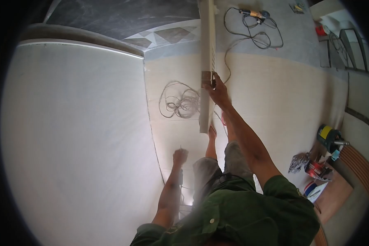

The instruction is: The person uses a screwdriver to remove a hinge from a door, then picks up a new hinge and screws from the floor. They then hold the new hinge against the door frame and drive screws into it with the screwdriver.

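A long, narrow pale board (pixel 206 49) extends from the top of the view down to near my feet. My right hand (pixel 219 93) is closed at its right edge, with thumb and fingers around a small brown block (pixel 206 77) lying against the board. My left hand (pixel 180 156) is a closed fist, low and left of the board's near end. A thin tip pokes up from that fist, and the rest of what it holds is hidden. Left of the board, a loosely coiled grey cable (pixel 182 104) lies on the floor.
A large pale wall panel (pixel 78 131) rises on my left. A corded power tool (pixel 254 14) lies on the floor at the top. Along the right are a dark bucket with a yellow label (pixel 329 137), a red container (pixel 317 170) and brown ribbed strips (pixel 358 166).
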### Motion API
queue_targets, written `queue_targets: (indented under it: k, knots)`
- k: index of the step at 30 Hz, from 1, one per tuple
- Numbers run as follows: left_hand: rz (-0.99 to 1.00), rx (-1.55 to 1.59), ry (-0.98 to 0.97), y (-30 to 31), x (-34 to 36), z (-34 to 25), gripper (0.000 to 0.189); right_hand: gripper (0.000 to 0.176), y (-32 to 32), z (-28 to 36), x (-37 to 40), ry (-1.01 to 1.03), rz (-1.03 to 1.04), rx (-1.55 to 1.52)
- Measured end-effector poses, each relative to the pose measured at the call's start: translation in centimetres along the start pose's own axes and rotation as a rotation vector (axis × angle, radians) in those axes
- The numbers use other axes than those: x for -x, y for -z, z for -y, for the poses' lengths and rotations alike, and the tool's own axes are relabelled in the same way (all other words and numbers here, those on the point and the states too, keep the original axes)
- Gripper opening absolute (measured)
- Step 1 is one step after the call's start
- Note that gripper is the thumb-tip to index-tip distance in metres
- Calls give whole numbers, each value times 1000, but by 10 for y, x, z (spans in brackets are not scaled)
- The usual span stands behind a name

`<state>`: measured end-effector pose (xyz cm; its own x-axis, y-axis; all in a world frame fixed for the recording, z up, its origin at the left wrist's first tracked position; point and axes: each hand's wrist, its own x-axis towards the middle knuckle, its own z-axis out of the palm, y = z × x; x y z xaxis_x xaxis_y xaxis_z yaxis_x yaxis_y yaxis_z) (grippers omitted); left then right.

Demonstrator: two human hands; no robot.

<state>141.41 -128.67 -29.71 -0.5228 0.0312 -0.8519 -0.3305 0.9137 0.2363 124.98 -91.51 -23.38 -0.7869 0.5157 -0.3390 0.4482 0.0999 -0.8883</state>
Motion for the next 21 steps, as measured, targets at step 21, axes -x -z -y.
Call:
queue_targets:
  k: [21]
  knots:
    - [2, -46, -236, -42, 86, -15, 27, 51, 19, -137, 89, 12, -39, 247]
